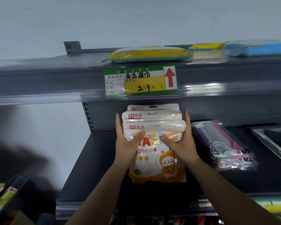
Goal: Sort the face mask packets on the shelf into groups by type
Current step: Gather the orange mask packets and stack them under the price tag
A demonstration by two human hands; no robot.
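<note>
**Both hands square up a stack of white-and-orange mask packets**

On the dark shelf (pixel 94 159), a fanned stack of white-and-orange mask packets (pixel 154 120) lies flat, its cartoon-printed front packet nearest the camera. The left hand (pixel 128 143) presses the stack's left edge with straight fingers, thumb lying across the top packet. The right hand (pixel 182 143) mirrors it on the right edge, fingers extended along the side, thumb on the packet face. Neither hand curls around the stack. Just beside the right hand sit clear packets of coloured masks (pixel 225 145), and farther right, dark packets (pixel 276 140). On the upper shelf (pixel 39 78), yellow-and-blue wipe packs (pixel 149 54) rest above a green price tag (pixel 140 82) marked 29.
</note>
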